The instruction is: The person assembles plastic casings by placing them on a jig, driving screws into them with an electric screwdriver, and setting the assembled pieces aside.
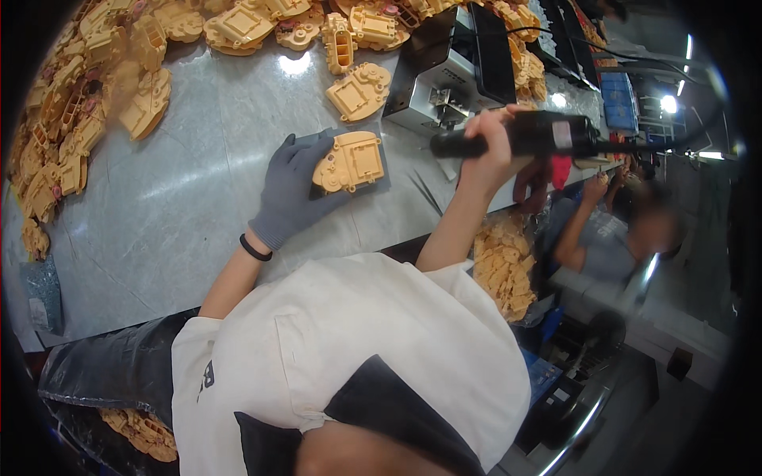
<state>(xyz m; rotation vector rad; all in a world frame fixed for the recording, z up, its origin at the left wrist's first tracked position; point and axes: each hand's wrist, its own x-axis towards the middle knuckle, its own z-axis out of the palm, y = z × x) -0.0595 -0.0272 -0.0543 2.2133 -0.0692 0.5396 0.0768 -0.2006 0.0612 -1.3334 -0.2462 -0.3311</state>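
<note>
The gloved left hand (295,184) is gripping the edge of a yellow part (355,161) at the desk (206,174) — the bare right hand (490,145) is holding a black tool (544,132) farther right.

The tan housing (353,162) mostly hides the dark block (379,186) beneath; piled parts (240,28) toward the counter's (198,198) far edge are cut off; a co-worker (597,242) looks blurred.

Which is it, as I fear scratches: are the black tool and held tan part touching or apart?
Apart: the head view shows grey tabletop between the black tool and the tan part.
</note>
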